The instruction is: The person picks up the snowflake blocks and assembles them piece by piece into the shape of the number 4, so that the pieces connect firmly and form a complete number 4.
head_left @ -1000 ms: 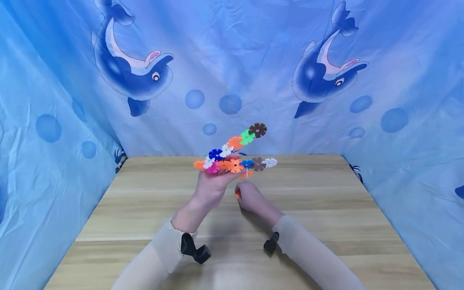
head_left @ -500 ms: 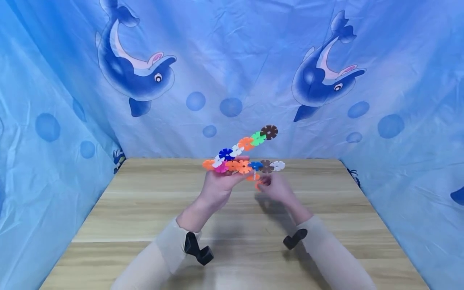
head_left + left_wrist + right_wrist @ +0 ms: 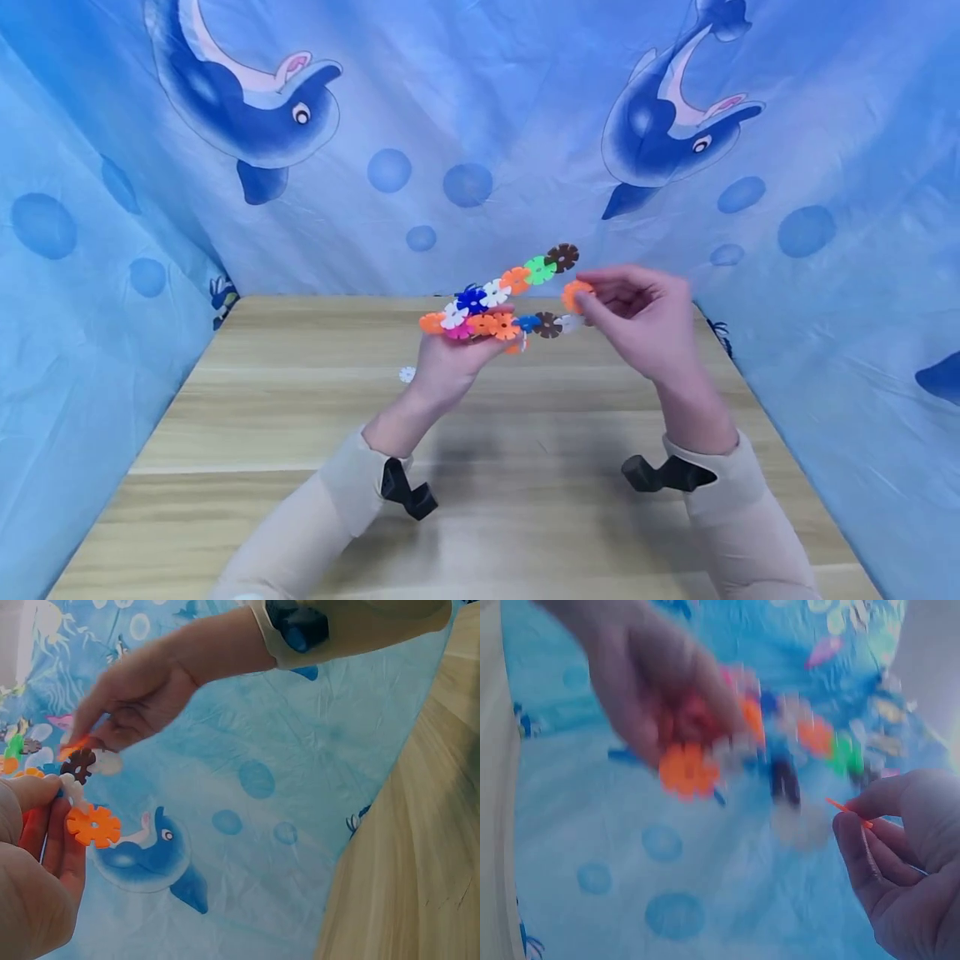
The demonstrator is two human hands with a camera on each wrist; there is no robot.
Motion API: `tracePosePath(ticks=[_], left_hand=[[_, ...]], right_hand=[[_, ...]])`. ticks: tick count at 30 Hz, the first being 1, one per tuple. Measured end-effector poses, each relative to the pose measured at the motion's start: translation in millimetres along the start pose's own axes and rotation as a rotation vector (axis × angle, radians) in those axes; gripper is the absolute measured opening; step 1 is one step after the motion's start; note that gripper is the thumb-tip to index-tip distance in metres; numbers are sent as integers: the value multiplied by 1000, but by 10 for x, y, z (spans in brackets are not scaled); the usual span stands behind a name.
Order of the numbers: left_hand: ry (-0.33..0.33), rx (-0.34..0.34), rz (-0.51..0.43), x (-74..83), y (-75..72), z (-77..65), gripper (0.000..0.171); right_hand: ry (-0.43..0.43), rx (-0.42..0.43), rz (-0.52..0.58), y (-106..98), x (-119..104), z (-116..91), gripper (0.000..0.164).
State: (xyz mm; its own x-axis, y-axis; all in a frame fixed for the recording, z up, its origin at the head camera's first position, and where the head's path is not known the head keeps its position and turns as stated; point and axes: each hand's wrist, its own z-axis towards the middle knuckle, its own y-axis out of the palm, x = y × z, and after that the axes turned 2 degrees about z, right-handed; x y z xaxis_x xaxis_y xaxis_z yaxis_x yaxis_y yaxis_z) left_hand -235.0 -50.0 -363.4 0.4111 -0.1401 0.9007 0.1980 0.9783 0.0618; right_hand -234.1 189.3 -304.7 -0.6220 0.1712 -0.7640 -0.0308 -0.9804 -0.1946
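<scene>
My left hand [image 3: 450, 367] grips a chain of notched plastic snowflake discs joined edge to edge, thumb along its near side. The chain [image 3: 504, 326] forks into two arms. One rises to a green disc [image 3: 539, 270] and a brown disc [image 3: 562, 258]; the lower one runs right through a blue disc [image 3: 527, 322] to a white disc [image 3: 568, 322]. Below the grip hangs an orange disc [image 3: 94, 826]. My right hand [image 3: 645, 321] pinches a separate orange disc [image 3: 576, 296] between thumb and index finger, right by the chain's right end. The chain is blurred in the right wrist view.
A small white disc [image 3: 407, 374] shows just left of my left wrist, against the wooden table [image 3: 300, 433]. Blue cloth [image 3: 480, 108] printed with dolphins stands behind the table and along both sides. Each sleeve carries a black wrist mount [image 3: 667, 473].
The right hand has risen from low near the table, moving right and up to the chain's right end with its orange disc. The left hand keeps its grip. The small white disc has come into view.
</scene>
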Motion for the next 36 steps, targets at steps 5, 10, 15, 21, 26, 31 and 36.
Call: tracePosePath(ticks=[5,10,15,21,26,31,36], left_hand=[[-15,5,38,-45,23,32,36],[10,16,82,-78,35,22,37],[131,33,169,-130,17,-6,39],[312,85,295,-219,18,-27,35],[372,118,320,-268,55,-22,31],[371,129,321,-287,73,-41,29],[326,119,317,-292,76,-70,31]], right_hand=[[-15,-65,-84,161,-114,-16,15],[-3,-68,-139,228,-96,-30,13],[2,-55,-240,286,-85,-62,12],[-19,-41,-362,353,-102,-121,9],[-77,-46,-405,393,-97,-145,7],[-60,-49,-408,407,-61,-160,6],[5,-64,-423,412,-8,-187,6]])
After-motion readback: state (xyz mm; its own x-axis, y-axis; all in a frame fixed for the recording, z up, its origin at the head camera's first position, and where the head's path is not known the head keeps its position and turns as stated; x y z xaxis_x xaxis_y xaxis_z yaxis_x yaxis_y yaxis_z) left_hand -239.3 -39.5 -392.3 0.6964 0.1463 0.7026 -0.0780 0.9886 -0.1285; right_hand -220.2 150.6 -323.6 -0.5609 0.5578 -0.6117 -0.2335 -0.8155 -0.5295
